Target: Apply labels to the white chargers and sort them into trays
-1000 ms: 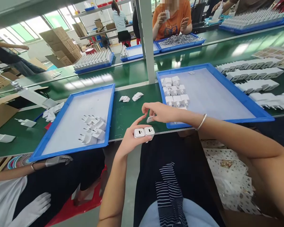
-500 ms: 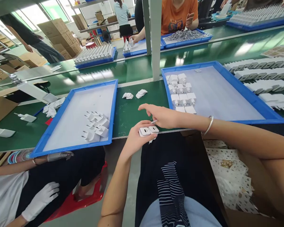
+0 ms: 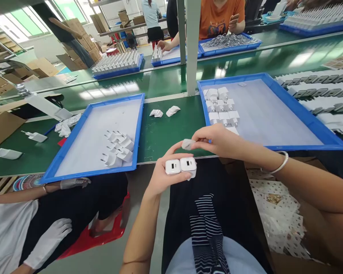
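Observation:
Two white USB charger plugs sit side by side in my left hand, which is closed around them with their port faces turned up. My right hand pinches a small flat white piece just above the chargers, close to the tip of my left index finger. Whether that fingertip also touches the piece I cannot tell. Beyond my hands, two small fanned stacks of flat white pieces lie on the green table, a left stack and a right stack.
A blue-rimmed tray at left holds several chargers, prongs showing. Another blue-rimmed tray at right has rows of chargers along its left side. A white post rises ahead. A co-worker's gloved hand is at lower left.
My right hand has drawn back to the right and now shows the flat white piece in its pinch. The chargers in my left hand have come lower and into fuller view.

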`<action>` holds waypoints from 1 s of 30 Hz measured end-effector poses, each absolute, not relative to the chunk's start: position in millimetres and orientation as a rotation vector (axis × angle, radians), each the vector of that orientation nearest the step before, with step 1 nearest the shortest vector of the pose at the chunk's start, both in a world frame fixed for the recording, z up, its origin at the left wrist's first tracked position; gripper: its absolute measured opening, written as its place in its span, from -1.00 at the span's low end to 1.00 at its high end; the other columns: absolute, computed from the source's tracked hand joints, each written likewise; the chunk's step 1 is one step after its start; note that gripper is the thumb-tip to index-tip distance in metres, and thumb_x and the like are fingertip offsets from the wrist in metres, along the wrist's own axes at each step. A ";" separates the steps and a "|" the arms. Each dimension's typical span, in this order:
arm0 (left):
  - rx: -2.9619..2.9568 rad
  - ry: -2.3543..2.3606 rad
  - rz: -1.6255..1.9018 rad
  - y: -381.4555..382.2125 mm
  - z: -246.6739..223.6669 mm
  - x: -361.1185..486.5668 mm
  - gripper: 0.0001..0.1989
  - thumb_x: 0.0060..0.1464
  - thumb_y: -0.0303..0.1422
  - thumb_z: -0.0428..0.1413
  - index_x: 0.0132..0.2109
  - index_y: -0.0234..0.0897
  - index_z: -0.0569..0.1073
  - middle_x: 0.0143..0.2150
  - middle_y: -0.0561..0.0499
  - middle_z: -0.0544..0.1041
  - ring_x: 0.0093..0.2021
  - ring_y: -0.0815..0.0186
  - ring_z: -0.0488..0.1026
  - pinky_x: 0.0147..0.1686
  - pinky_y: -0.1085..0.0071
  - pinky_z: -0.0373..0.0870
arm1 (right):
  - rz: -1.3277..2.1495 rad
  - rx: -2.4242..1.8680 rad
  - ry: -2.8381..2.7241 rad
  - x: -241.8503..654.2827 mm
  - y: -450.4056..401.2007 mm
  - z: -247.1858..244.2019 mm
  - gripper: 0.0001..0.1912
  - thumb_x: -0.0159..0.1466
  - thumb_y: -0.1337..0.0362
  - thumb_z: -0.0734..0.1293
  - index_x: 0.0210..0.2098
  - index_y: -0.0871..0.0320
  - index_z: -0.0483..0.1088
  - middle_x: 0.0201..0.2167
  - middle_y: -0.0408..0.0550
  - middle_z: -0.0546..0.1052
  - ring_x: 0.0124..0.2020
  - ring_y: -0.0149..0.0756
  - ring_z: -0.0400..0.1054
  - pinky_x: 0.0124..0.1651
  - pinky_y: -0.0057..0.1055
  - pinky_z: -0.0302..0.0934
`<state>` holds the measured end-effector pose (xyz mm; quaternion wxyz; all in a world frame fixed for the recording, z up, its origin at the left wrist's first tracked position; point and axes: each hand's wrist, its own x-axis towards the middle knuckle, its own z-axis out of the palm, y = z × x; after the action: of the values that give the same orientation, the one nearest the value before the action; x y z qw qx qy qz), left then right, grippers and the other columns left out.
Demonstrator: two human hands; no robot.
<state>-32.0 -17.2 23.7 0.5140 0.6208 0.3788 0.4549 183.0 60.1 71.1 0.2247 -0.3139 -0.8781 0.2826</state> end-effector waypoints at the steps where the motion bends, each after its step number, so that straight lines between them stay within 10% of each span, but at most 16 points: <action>1: 1.583 0.955 1.024 -18.3 29.1 -32.2 -0.61 -0.08 -0.32 0.41 -0.03 -0.16 0.65 0.18 -0.14 0.52 0.35 -0.03 0.30 0.25 0.15 0.36 | 0.663 -0.816 -2.574 185.0 60.4 77.5 -0.77 0.37 0.31 0.32 -0.43 0.21 0.44 -0.51 -0.09 0.49 -0.49 -0.36 0.28 -0.39 -0.39 0.06; 8: 1.905 1.085 0.712 -18.4 46.7 -19.6 -0.64 -0.02 -0.32 0.36 -0.03 -0.21 0.61 0.02 -0.10 0.59 0.00 0.12 0.55 0.02 0.24 0.44 | 0.262 -0.684 -3.091 180.9 55.8 98.4 -0.77 0.30 0.52 0.29 -0.47 0.19 0.35 -0.52 -0.08 0.39 -0.54 -0.36 0.13 -0.45 -0.38 -0.06; 19: 1.739 1.043 1.021 -31.5 37.5 -19.0 -0.61 -0.08 -0.32 0.41 -0.04 -0.21 0.63 -0.05 -0.10 0.60 -0.07 0.16 0.56 -0.10 0.31 0.48 | 1.362 -0.951 -1.998 183.9 34.0 72.7 -0.80 0.30 0.19 0.39 -0.37 0.16 0.38 -0.51 -0.16 0.49 -0.48 -0.36 0.38 -0.41 -0.42 0.24; 30: 1.810 0.912 1.009 -33.8 39.4 -20.5 -0.59 -0.09 -0.31 0.42 -0.03 -0.19 0.63 -0.07 -0.09 0.64 -0.08 0.16 0.56 -0.05 0.29 0.47 | 1.234 -0.946 -2.124 187.3 27.9 73.5 -0.85 0.36 0.26 0.30 -0.36 0.14 0.34 -0.52 -0.19 0.44 -0.51 -0.42 0.25 -0.46 -0.45 0.08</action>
<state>-20.5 -33.8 39.4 0.4247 0.7238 0.3647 0.4035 187.3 27.9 73.5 0.2520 -0.3479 -0.7808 0.4537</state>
